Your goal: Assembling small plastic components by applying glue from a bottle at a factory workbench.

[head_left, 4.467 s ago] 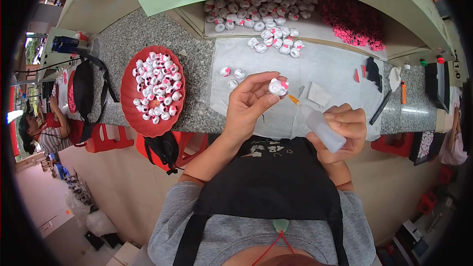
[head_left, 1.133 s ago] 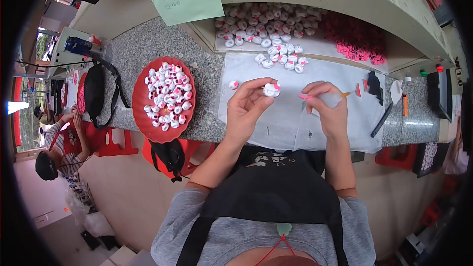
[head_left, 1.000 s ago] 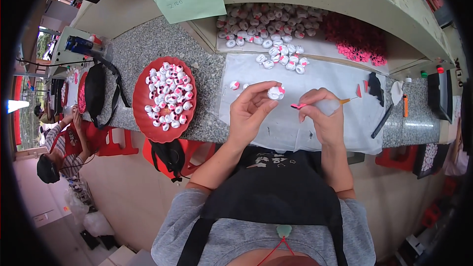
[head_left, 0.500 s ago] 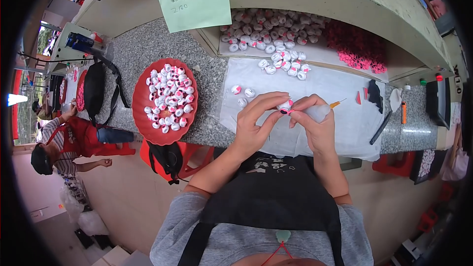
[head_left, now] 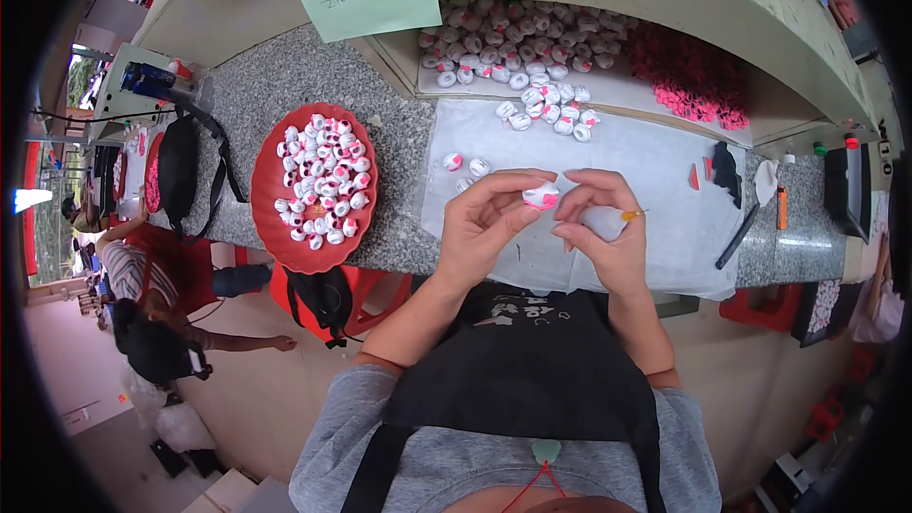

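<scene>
The left hand (head_left: 489,228) has its grip closed, thumb and fingertips pinching 1 rounded white bead (head_left: 541,197) with pink marks, raised over the thin, creased white sheet (head_left: 679,237). The right hand (head_left: 608,228) has its grip wrapped round a cloudy, smooth-sided bottle (head_left: 604,221), whose orange tip (head_left: 630,216) points to the right; its thumb and forefinger stand parted, just beside the bead.

Near the left fingers lie 3 loose beads (head_left: 453,161), 1 of them partly hidden. The sheet covers part of the table (head_left: 399,147), a speckled grey stone slab. At left, a red plate (head_left: 264,171) with a scalloped rim carries heaped beads of the same rounded shape. On the shelf behind, a pile of beads (head_left: 513,43) sits beside a frilly-looking mass of pink pieces (head_left: 708,95).
</scene>
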